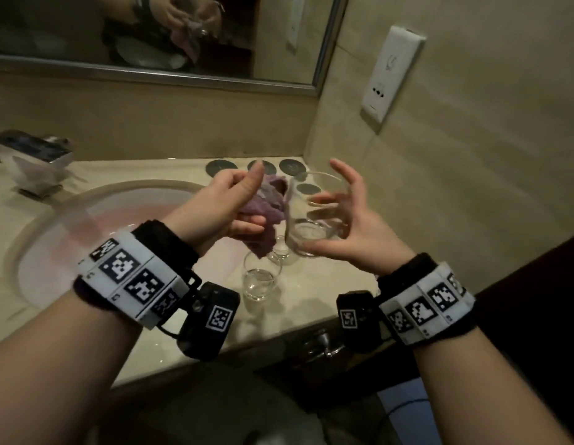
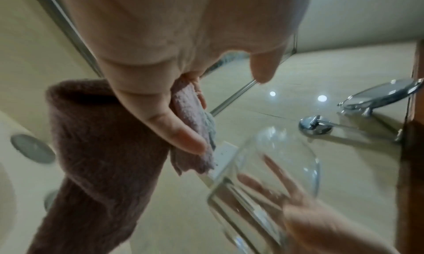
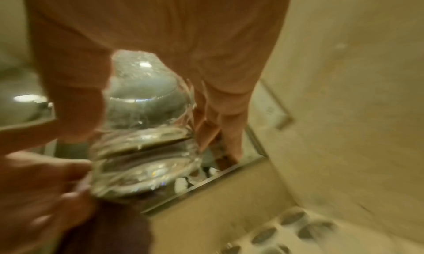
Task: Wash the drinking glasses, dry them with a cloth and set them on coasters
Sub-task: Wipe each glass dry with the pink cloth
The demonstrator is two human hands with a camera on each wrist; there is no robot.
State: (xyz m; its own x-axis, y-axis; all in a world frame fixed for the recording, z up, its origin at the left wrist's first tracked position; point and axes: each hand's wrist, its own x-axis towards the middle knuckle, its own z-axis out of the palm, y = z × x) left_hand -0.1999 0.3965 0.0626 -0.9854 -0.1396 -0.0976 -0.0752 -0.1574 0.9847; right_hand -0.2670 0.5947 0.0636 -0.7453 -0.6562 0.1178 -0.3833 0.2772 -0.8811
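Wrist bands nearest, left hand (image 1: pixel 229 200) gripping a purple cloth (image 1: pixel 268 200), right hand (image 1: pixel 340 226) cradling a tilted glass (image 1: pixel 311 216) with curled fingers — two more glasses (image 1: pixel 261 279) below on the worktop (image 1: pixel 125 170), coasters (image 1: pixel 221 167) beyond the hands.

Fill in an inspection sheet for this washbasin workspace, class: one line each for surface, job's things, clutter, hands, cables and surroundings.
Surface: beige stone counter with a sunken white basin.
Job's things: clear drinking glass held tilted in the air; purple cloth beside it; two more clear glasses standing on the counter; round dark coasters at the back, no glass on any.
Clutter: white tissue box behind the basin.
Hands: left hand grips the cloth; right hand holds the glass.
Cables: nothing seen on the counter.
Surroundings: framed mirror, white wall socket plate, tiled wall.
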